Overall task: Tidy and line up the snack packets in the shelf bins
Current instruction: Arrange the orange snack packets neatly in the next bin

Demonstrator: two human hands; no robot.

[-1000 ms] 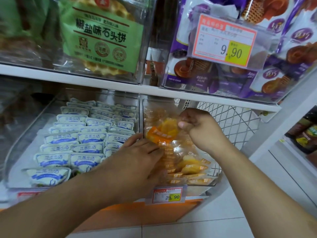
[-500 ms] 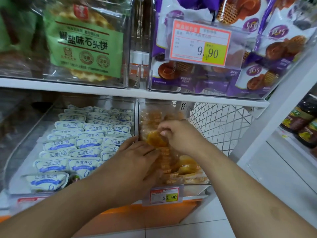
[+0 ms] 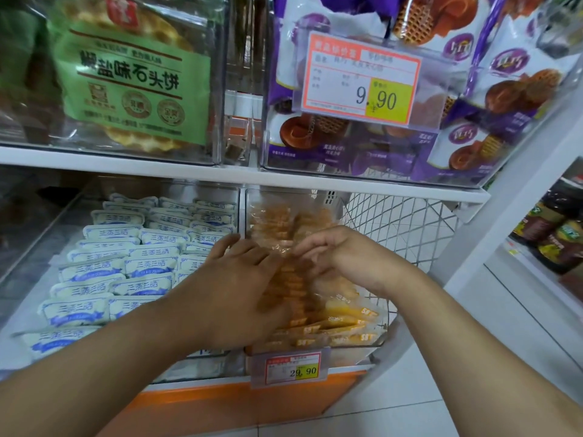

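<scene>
Reaching both hands into the lower right bin [image 3: 252,197].

Left hand [image 3: 239,279]: fingers [image 3: 227,244] straight and spread, lying flat on the orange packets [image 3: 344,323] at the bin's left side, over the divider beside the blue packets [image 3: 126,266]. Palm covers the near left part of the orange row. Grips nothing that I can see.

Right hand [image 3: 340,257]: over the middle of the same bin, fingers loosely bent and pointing left toward my left fingertips, which they nearly meet. Fingertips touch the clear wrappers of the far packets; whether they pinch one I cannot tell, as the spot is blurred.

Orange packets: stood on edge in a row running near to far, filling the clear bin. Far ones pale and clear-wrapped, beyond both hands; near ones yellow-orange, fanned out below my right wrist, toward the bin's near right corner.

Blue packets: white-and-blue, in three rows in the left bin, lying overlapped, near to far.

Price tag [image 3: 291,370]: clipped at the near edge under the orange bin, reads 29.90.

Wire mesh [image 3: 403,222]: white, right of the orange bin.

Upper shelf: green bag [image 3: 132,83] at left, purple bags [image 3: 504,99] at right behind a 9.90 tag [image 3: 362,80].
</scene>
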